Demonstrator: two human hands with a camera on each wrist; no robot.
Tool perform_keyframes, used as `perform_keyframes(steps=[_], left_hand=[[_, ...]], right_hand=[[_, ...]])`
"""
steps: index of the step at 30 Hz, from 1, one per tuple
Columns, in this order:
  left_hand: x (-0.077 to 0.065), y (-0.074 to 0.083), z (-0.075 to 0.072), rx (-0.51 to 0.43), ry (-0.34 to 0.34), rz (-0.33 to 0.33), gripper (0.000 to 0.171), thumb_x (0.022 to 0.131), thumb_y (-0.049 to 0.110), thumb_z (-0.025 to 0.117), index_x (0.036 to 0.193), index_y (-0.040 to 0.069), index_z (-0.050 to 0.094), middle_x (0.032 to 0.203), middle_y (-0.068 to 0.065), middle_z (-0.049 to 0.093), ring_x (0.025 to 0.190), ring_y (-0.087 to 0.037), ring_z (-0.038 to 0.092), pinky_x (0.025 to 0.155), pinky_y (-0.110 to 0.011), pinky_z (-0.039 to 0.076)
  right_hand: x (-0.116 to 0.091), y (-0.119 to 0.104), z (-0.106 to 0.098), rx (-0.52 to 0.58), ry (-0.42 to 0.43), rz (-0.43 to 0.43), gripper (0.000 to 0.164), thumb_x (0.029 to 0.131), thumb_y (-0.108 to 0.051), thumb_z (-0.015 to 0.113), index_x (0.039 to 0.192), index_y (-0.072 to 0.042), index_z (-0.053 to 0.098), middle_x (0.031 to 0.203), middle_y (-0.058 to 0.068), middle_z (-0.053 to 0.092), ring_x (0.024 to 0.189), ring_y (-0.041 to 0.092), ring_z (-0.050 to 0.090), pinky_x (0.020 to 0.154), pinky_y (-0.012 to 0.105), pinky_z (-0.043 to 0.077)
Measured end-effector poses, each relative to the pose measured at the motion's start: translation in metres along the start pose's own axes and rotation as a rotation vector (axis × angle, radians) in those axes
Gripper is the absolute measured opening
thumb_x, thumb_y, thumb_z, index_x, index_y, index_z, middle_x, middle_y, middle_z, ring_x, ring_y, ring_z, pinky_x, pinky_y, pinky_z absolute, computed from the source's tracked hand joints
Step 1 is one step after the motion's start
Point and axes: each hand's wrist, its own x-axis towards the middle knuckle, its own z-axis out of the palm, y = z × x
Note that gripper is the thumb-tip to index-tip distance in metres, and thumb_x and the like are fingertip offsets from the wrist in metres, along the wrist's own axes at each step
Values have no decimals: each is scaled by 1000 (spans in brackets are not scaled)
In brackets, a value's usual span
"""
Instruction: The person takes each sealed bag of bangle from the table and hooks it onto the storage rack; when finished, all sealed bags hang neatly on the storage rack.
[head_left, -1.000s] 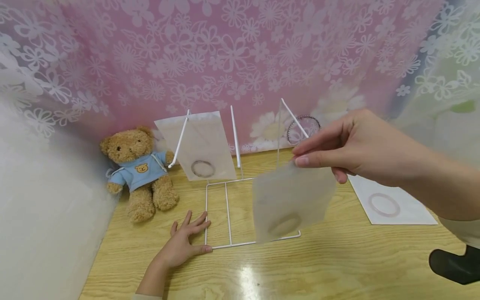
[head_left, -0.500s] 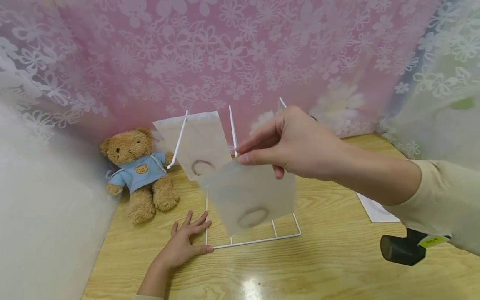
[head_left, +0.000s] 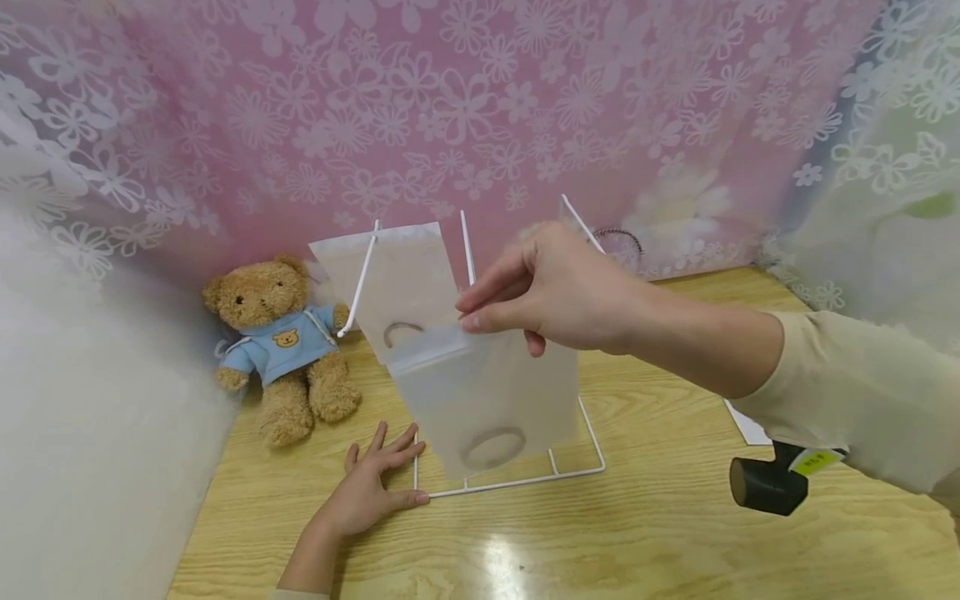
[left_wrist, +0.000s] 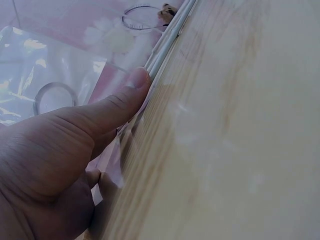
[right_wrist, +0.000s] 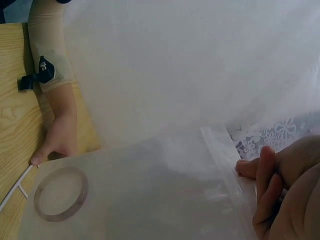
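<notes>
My right hand (head_left: 570, 292) pinches a translucent zip bag (head_left: 517, 392) by its upper edge, between thumb and fingertips. A pale ring like a bangle (right_wrist: 61, 194) shows inside it. The bag hangs in front of the white wire rack (head_left: 517, 482), near its middle prong (head_left: 468, 246), and hides part of the base. My left hand (head_left: 367, 492) rests at the rack's front left corner with fingers spread, its thumb (left_wrist: 127, 92) on the wire. On the left prong (head_left: 360, 283) hangs another bag (head_left: 405, 267) holding a dark ring, partly covered by the held bag.
A teddy bear (head_left: 281, 358) in a blue top sits left of the rack on the wooden table (head_left: 637, 542). A white bag (head_left: 750, 427) lies at the right, mostly hidden by my right arm. A dark ring (head_left: 626, 237) shows beside the right prong (head_left: 581, 221).
My right hand has carried the zip bag leftward, from the rack's right side to in front of its middle prong. The left hand has stayed on the rack's corner.
</notes>
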Motion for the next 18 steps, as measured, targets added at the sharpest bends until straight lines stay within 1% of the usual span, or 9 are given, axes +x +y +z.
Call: perform_keyframes(steps=[3, 7, 11, 15, 18], left_hand=[[0, 0, -1, 3, 2, 4, 80, 79, 42, 81, 149, 19, 49, 163, 9, 23, 156, -35, -11, 112, -68, -22], [-1, 0, -2, 5, 14, 12, 79, 79, 41, 82, 148, 18, 50, 163, 5, 25, 156, -35, -9, 112, -69, -22], [0, 0, -1, -2, 11, 17, 79, 79, 40, 82, 148, 17, 50, 163, 8, 24, 156, -36, -10, 111, -69, -23], [0, 0, 0, -12, 3, 18, 80, 79, 40, 81, 149, 16, 49, 163, 10, 22, 155, -36, -11, 110, -69, -23], [0, 0, 0, -8, 2, 14, 80, 79, 41, 81, 149, 17, 49, 164, 9, 22, 156, -35, -11, 111, -69, -24]], right_hand=[[0, 3, 1, 13, 9, -9, 12, 85, -18, 81, 96, -21, 81, 105, -8, 74, 46, 16, 54, 53, 30, 53], [0, 4, 4, 37, 16, -9, 11, 84, -18, 82, 95, -20, 81, 101, -8, 76, 50, 16, 54, 51, 30, 52], [1, 3, 7, 32, 17, -7, 11, 84, -18, 82, 95, -20, 81, 97, -8, 78, 53, 16, 56, 50, 32, 53], [1, 5, 10, 30, 14, -3, 12, 85, -18, 81, 97, -19, 81, 97, -7, 78, 52, 15, 56, 48, 29, 51], [-1, 7, 10, 12, 17, 2, 11, 87, -21, 80, 98, -22, 81, 100, -10, 77, 49, 18, 56, 47, 27, 48]])
